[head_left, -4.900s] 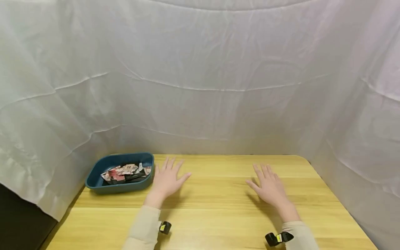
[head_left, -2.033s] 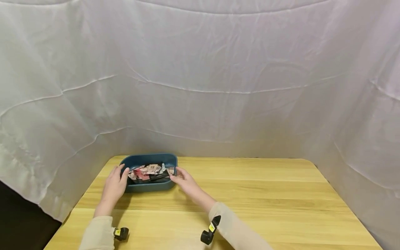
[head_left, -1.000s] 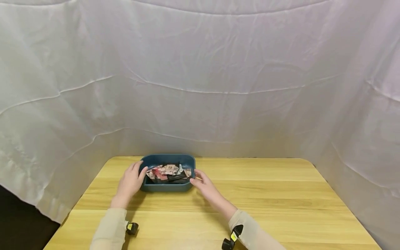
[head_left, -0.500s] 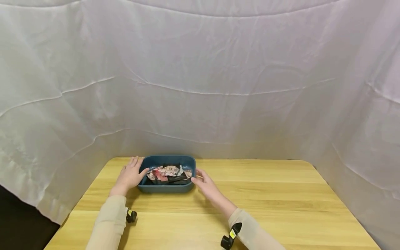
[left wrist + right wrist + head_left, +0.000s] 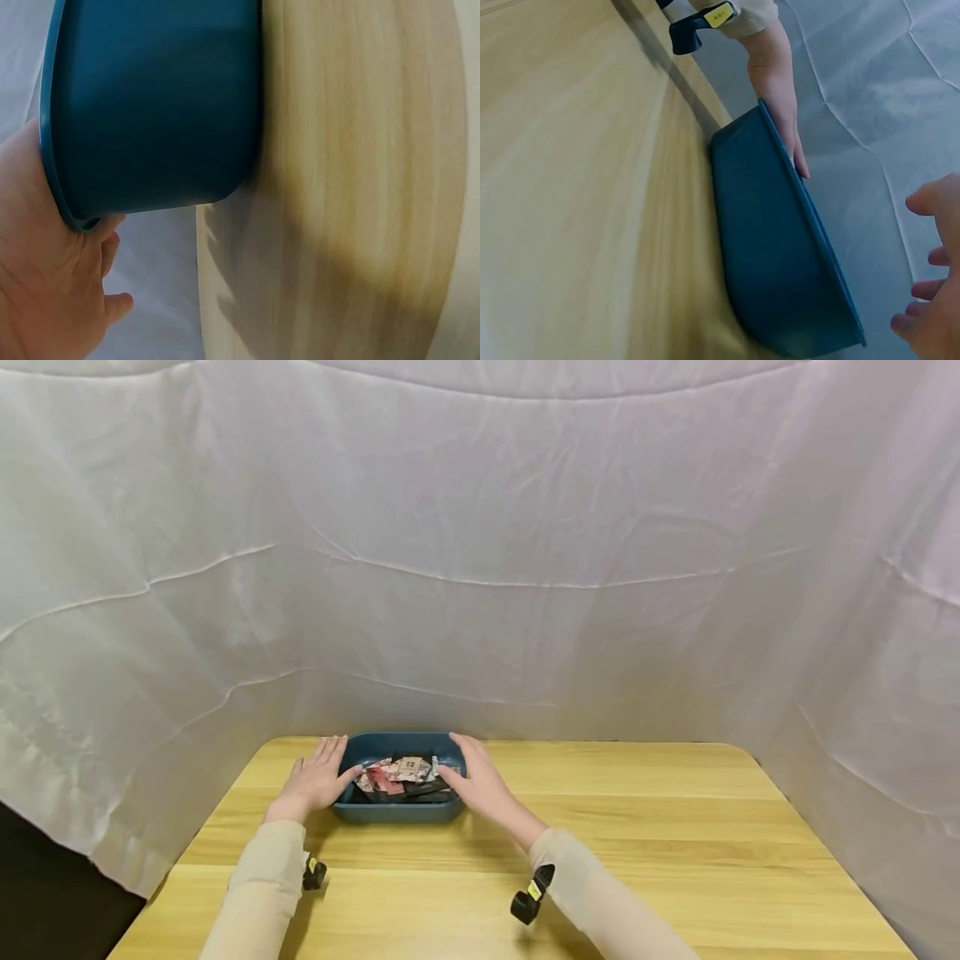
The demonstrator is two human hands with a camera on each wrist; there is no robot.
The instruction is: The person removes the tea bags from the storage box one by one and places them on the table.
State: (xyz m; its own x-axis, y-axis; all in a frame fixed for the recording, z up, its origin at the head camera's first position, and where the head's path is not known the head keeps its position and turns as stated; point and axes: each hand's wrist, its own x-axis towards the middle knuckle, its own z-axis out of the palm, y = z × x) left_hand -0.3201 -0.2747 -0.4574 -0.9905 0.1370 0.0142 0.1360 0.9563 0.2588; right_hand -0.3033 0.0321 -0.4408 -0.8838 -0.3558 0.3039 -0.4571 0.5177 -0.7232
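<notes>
A dark blue plastic bin [image 5: 397, 812] stands on the table near its back edge, left of centre. Inside lie several flat or crumpled pieces [image 5: 390, 774], printed pink and red, with black ones among them. My left hand [image 5: 313, 781] rests at the bin's left end, fingers extended outside and thumb over the rim. In the left wrist view its palm [image 5: 45, 262] lies right at the rim. Over the right end is my right hand [image 5: 486, 785], fingers straight and thumb spread; the right wrist view shows a gap between its fingers [image 5: 924, 289] and the bin wall [image 5: 772, 240].
The light wooden table [image 5: 637, 860] extends to the right and towards me. A pale cloth curtain [image 5: 525, 568] hangs behind it and along both sides. Each sleeve carries a small black wrist camera, such as the right one [image 5: 527, 906].
The bin has slid right from the table's left side, with a hand at each end. In the last half second my right hand has released the right wall and risen over the rim.
</notes>
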